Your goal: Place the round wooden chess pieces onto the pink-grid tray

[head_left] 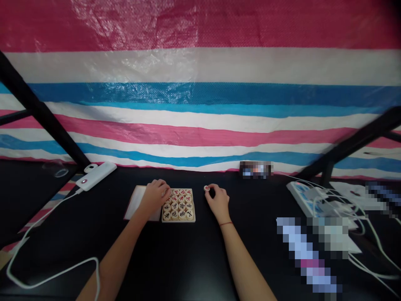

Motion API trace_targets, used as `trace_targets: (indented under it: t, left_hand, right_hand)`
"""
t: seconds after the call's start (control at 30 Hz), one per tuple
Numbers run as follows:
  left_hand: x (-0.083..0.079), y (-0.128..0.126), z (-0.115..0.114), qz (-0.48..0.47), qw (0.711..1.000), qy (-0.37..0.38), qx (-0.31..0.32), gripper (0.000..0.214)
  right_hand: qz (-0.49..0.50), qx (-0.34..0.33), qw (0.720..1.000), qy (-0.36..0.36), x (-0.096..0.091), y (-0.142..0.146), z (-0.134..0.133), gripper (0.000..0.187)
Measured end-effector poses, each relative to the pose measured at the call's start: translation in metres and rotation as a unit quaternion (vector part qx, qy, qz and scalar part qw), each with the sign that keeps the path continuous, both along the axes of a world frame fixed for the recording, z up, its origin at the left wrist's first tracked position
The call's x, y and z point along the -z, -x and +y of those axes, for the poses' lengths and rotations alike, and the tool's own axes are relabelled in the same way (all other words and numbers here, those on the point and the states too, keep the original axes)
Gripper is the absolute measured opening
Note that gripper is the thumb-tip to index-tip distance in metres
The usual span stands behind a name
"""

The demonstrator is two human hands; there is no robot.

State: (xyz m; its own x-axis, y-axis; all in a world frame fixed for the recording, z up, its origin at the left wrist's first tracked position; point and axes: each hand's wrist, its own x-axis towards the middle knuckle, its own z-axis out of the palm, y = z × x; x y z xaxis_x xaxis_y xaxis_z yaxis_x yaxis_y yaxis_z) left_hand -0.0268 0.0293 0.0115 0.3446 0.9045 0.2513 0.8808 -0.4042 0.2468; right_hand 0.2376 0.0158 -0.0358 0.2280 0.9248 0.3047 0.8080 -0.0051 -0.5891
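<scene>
Plainly the right hand [219, 201] pinches a disc [206, 188]; the left hand [154, 195], grip unclear, partly hides the box [178, 221].

pieces [182, 206] lie in the box [178, 221] on the table [175, 259], a flap [134, 205] at its left; far right, cables [376, 234] apparently cross a power strip [299, 194]; a sheet [200, 67] hangs behind.

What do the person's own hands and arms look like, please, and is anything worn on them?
The left hand and right hand are ungloved, and no sleeves show on the left forearm or right forearm. A thin reddish band circles the right wrist; none shows on the left.
</scene>
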Motion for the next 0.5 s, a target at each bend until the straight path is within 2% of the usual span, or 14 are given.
trace_targets:
  t: [0.27,0.5]
  left_hand:
    - [-0.002,-0.003,-0.006,0.092,0.994,-0.007,-0.057,0.028]
    - [-0.004,-0.019,-0.012,0.11,0.987,0.004,-0.118,0.034]
  right_hand:
    - [0.007,0.006,1.0,0.015,0.002,0.0,0.001,0.024]
    - [0.002,0.004,1.0,0.014,0.001,-0.002,0.002,0.026]
